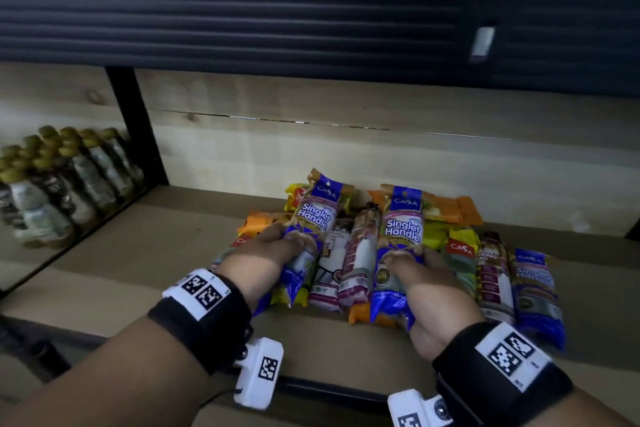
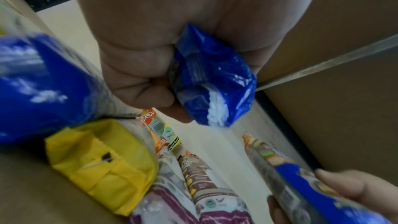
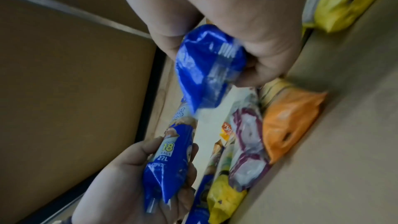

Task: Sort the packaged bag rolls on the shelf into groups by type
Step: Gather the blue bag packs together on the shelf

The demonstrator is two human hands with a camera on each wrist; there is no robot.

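Two blue "Singlet Handle" rolls are held up above a mixed pile on the wooden shelf (image 1: 145, 253). My left hand (image 1: 287, 243) grips the lower half of the left blue roll (image 1: 313, 215), fingers curled round its wrapper (image 2: 211, 83). My right hand (image 1: 412, 260) grips the right blue roll (image 1: 401, 229) the same way, its crimped end (image 3: 206, 67) sticking out of the fist. Under and between them lie maroon-and-white rolls (image 1: 356, 263), yellow packs (image 2: 103, 159) and orange packs (image 3: 290, 122). A third blue roll (image 1: 535, 291) lies flat at the pile's right end.
Several bottles with olive caps (image 1: 62, 184) stand in the neighbouring bay to the left, behind a black upright post (image 1: 135, 125). A dark upper shelf edge (image 1: 311, 28) hangs overhead. The shelf's black front rail (image 1: 329, 388) runs just below my wrists.
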